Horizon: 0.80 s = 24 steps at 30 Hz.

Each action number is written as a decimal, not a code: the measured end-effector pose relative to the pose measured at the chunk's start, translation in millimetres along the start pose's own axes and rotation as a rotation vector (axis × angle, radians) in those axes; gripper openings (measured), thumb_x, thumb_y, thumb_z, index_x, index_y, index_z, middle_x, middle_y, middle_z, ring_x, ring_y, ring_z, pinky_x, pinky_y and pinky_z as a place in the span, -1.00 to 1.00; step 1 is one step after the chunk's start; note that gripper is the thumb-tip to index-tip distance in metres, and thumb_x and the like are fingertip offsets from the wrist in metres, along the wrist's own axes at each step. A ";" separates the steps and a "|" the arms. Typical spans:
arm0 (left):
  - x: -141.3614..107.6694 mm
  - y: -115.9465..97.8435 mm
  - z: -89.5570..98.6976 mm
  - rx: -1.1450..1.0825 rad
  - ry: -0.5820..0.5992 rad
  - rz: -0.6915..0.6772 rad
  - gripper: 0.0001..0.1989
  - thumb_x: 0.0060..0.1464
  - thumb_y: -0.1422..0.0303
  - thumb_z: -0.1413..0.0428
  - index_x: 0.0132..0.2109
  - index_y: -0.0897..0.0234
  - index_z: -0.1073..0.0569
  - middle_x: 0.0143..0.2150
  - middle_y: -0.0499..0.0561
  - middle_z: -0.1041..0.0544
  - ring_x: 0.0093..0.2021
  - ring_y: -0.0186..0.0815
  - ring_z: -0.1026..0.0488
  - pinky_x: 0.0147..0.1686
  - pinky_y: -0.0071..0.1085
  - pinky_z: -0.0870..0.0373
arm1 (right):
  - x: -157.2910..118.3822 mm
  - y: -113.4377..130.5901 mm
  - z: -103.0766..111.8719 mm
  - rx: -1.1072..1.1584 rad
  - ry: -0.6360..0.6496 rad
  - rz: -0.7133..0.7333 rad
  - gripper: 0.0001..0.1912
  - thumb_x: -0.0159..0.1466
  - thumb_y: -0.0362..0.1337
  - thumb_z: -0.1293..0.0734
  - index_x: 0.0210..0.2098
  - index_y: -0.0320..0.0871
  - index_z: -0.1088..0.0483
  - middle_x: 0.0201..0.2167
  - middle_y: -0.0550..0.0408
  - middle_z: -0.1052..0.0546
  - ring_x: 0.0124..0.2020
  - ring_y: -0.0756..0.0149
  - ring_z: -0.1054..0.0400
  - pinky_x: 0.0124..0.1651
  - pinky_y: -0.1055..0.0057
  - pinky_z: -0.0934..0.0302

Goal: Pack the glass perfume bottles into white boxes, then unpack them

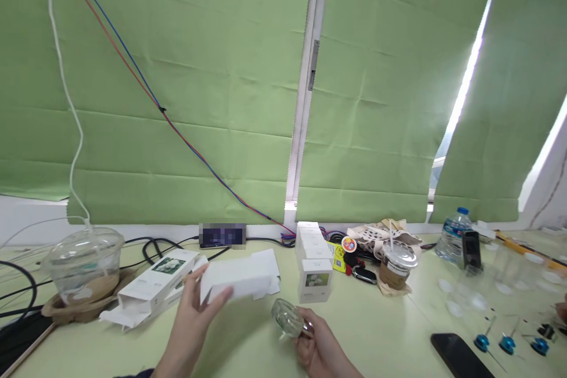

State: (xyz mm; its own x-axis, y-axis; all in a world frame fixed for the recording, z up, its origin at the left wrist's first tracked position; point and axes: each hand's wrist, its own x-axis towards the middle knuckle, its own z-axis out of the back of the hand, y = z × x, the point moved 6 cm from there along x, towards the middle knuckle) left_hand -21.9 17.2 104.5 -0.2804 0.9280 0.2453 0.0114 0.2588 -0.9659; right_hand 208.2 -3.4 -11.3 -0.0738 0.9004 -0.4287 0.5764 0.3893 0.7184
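My left hand grips a plain white cardboard box, thumb along the near side and fingers behind. The box is tilted above the table, and pale flaps show at its right end. To the right of it, my right hand is closed around the silvery neck of a clear glass bottle. The bottle's rounded body points up and left, apart from the box. Behind the bottle stands a row of small white boxes with a flower picture on the front one.
White boxes with open flaps lie at left beside a clear plastic bowl. Black cables run along the back. To the right are an iced drink cup, a water bottle, a phone, clear cups and blue metal parts.
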 end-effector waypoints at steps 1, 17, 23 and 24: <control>6.4 -1.2 -1.5 -0.012 -0.036 -0.026 -0.26 -0.24 0.09 -0.34 0.07 0.10 -0.22 0.11 0.07 -0.41 0.14 -0.03 -0.38 0.00 -0.28 -0.47 | -0.5 1.4 0.6 0.000 -0.007 -0.005 -0.69 0.26 -0.15 -0.25 -0.54 -0.19 -0.31 -0.80 0.23 -0.35 -0.90 0.60 -0.04 -0.82 0.66 0.22; -34.1 28.4 -76.8 0.318 0.812 -0.338 -0.53 -0.04 0.12 -0.26 0.05 0.03 -0.47 0.15 0.15 -0.41 0.19 0.07 -0.30 0.15 -0.10 -0.24 | 6.7 -4.7 -9.6 -0.097 0.228 0.013 -0.40 -0.01 0.14 -0.45 -0.56 -0.06 0.00 -0.86 0.41 -0.25 -0.88 0.68 0.27 -0.71 0.59 0.47; -39.3 12.5 -78.9 0.415 0.828 -0.252 -0.83 0.06 0.20 -0.19 -0.26 0.18 -0.51 -0.29 0.00 -0.52 -0.24 -0.16 -0.43 -0.22 -0.37 -0.34 | 0.5 -2.5 -16.1 -0.136 0.274 0.081 -0.33 -0.15 0.23 -0.46 -0.55 -0.04 0.02 -0.85 0.43 -0.26 -0.85 0.69 0.32 -0.72 0.60 0.44; -36.4 16.2 -77.5 0.416 0.816 -0.226 -0.80 0.08 0.17 -0.17 -0.26 0.20 -0.51 -0.32 -0.01 -0.52 -0.28 -0.18 -0.42 -0.25 -0.38 -0.32 | -1.3 1.3 -18.2 -0.134 0.288 0.130 -0.34 -0.15 0.22 -0.48 -0.54 -0.05 -0.02 -0.83 0.42 -0.28 -0.84 0.69 0.29 -0.71 0.60 0.43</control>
State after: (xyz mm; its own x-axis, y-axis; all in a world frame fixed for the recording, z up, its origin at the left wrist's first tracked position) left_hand 62.9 8.4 86.4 0.5267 0.8091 0.2607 -0.3485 0.4853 -0.8019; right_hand 194.3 -0.6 0.2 -0.2443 0.9547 -0.1699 0.4852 0.2720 0.8310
